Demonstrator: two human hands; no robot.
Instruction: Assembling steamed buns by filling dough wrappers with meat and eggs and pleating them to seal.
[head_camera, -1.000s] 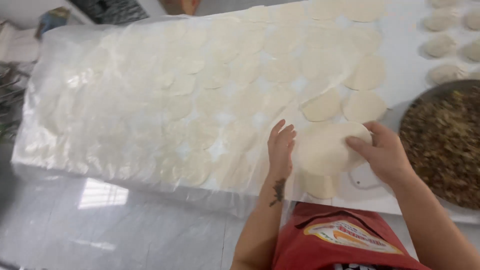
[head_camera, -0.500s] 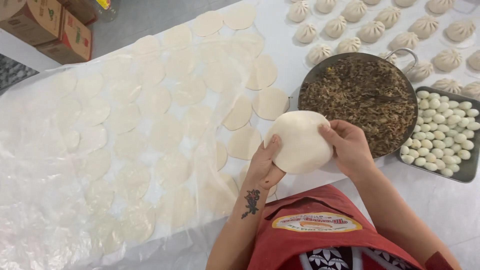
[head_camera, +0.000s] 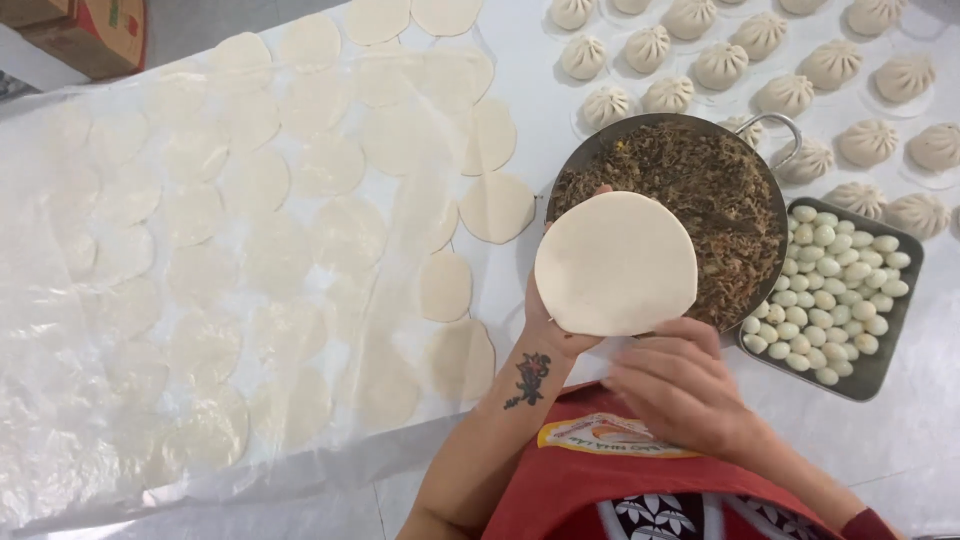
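Note:
A round flat disc of white dough (head_camera: 615, 263) lies on my left hand (head_camera: 545, 325), held up over the near edge of a metal bowl of dark chopped filling (head_camera: 700, 190). Most of that hand is hidden under the disc; its wrist carries a flower tattoo. My right hand (head_camera: 680, 385) hovers just below the disc, fingers loosely apart, holding nothing.
Several dough discs (head_camera: 300, 230) lie under a clear plastic sheet (head_camera: 90, 420) on the left. A metal tray of small white balls (head_camera: 835, 290) stands right of the bowl. Several pleated buns (head_camera: 780, 70) sit at the back right. A cardboard box (head_camera: 85, 35) is at the top left.
The dough disc came off the table and now rests flat on my left hand over the bowl. My right hand has let go of it and dropped below.

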